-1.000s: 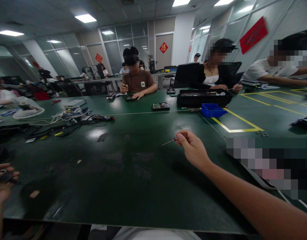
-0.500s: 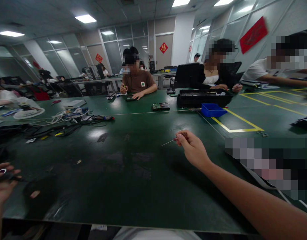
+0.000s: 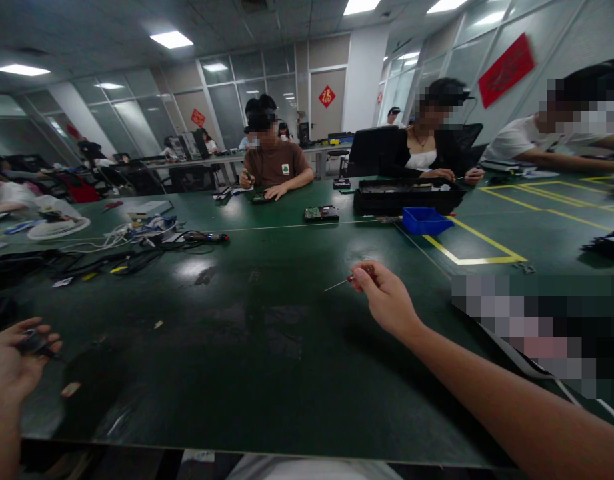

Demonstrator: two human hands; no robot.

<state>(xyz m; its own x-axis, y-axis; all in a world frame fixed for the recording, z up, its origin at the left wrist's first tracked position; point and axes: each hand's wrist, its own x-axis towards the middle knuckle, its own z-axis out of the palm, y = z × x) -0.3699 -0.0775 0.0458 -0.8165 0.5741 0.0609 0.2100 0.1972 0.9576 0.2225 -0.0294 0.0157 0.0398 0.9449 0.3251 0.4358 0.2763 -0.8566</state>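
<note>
Both bare hands are raised over a dark-green, smooth-topped table (image 3: pixel 211 393), well apart from each other. Between thumb and curled fingers, the right hand (image 3: pixel 384 293) grips the reddish handle of a thin screwdriver with a slim metal shaft (image 3: pixel 337 286); its tip points leftward and slightly down, above the tabletop. Near the left edge of the view, the left hand (image 3: pixel 14 367) has its fingers loosely curled around a small, dark, shiny object (image 3: pixel 35 343), too unclear to identify. On the table just beside it lies a small pale scrap (image 3: pixel 71 389), and farther back spreads a tangle of black cables (image 3: pixel 24 257). Beyond the right hand sit a black rectangular device with a green circuit board (image 3: pixel 321 213) and an open blue plastic bin (image 3: pixel 427 220). Across the table, a co-worker in a brown T-shirt (image 3: pixel 274 163) is seated.
</note>
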